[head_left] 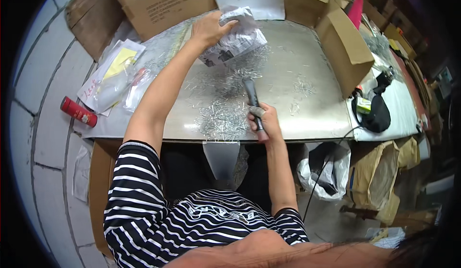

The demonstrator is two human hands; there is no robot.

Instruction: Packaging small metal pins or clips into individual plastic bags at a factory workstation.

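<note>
My left hand (207, 29) is closed on the upper part of a crumpled printed bag (230, 49), white and silvery, at the far middle of the metal-topped table. Many small, thin shiny metal pieces (221, 119), like pins, lie in a loose heap below the bag and toward the table's near edge. My right hand (265, 119) grips a dark-handled tool (252, 95) with a reddish butt end pointing toward me. The tool's far end reaches the pieces just below the bag; its exact kind cannot be made out.
An open cardboard box (343, 47) bounds the table's far right, and a brown carton (163, 9) its far left. Papers and clear plastic bags (113, 83) lie at left beside a red cylinder (78, 112). A black pouch (377, 114) and cable lie right; a white bag (326, 172) hangs below.
</note>
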